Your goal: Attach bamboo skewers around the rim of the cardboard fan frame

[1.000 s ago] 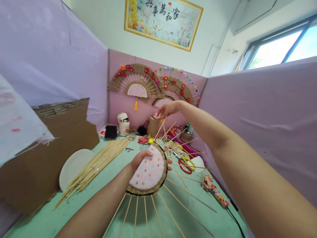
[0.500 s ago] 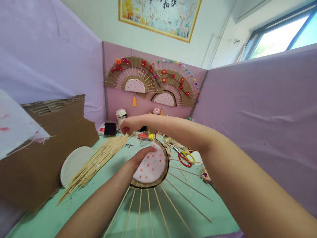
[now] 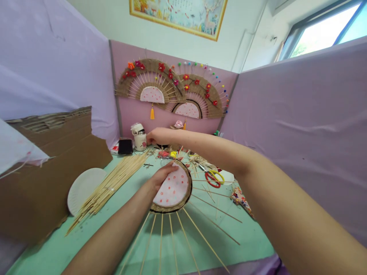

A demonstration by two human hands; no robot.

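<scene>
My left hand (image 3: 164, 175) grips an unfinished half-round fan (image 3: 172, 189) by its straight edge, thumb on top and fingertips showing beyond the far rim. White cloth with red dots covers the fan's middle, ringed by a woven brown band with a dark edge. Thin bamboo sticks (image 3: 162, 238) radiate from it over the table. My right hand (image 3: 155, 136) reaches across to the back, close beside a white thermos flask (image 3: 140, 140). Its fingers look curled; whether they touch the flask or hold anything small is not clear.
A bundle of bamboo sticks (image 3: 110, 187) overlaps a white paper plate (image 3: 82, 187) at left, beside brown cardboard (image 3: 63, 172). Scissors (image 3: 212, 178) with red and yellow handles lie at right, near a flowered object (image 3: 240, 198). Finished fans (image 3: 151, 82) hang behind.
My right hand has gone left from the twine roll, leaving a pink item there, and has reached beside the flask. The fan stays in my left hand. The view has tilted down.
</scene>
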